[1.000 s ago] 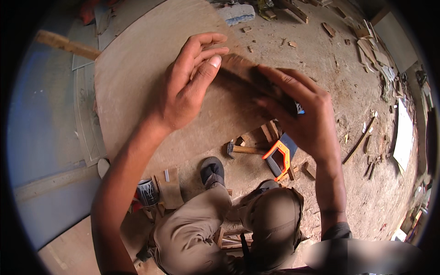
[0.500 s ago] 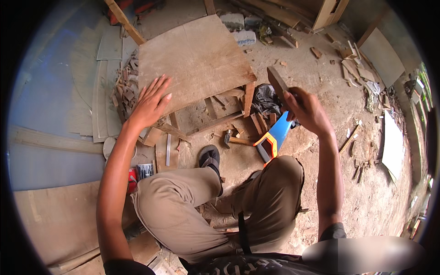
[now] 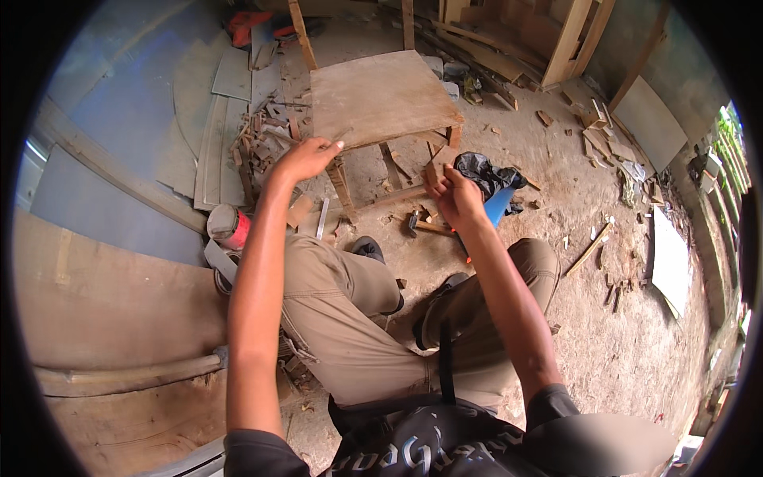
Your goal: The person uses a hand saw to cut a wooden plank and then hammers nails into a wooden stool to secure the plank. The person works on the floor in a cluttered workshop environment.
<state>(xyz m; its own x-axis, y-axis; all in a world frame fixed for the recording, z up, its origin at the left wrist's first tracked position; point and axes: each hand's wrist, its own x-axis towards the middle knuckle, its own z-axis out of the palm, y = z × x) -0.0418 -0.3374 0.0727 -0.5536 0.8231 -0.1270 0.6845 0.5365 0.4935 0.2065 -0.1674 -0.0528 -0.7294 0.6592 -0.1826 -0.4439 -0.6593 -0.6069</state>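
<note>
In front of me stands a wooden chair frame (image 3: 379,91) with a flat plywood seat. At the seat's near left corner is my left hand (image 3: 306,159), its fingers drawn together toward the front edge; whatever they pinch, if anything, is too small to make out. My right hand (image 3: 457,195) grips a short wooden block (image 3: 439,165) just before the seat's near right corner, by the front leg. Beyond that hand lies a handsaw with a blue blade (image 3: 499,205), its handle mostly hidden by my forearm. A hammer (image 3: 429,226) rests on the floor between my feet and the chair.
Black plastic (image 3: 481,171) is bunched beside the right chair leg. Wood scraps (image 3: 266,131) are heaped left of the chair. A red can (image 3: 230,228) stands near my left forearm. A white panel (image 3: 670,266) and more offcuts (image 3: 604,143) lie on the right.
My left hand has left its flat, spread pose on the seat and closed at the near left corner. The right hand has brought the wooden block leftward to the seat's front. The view has shifted.
</note>
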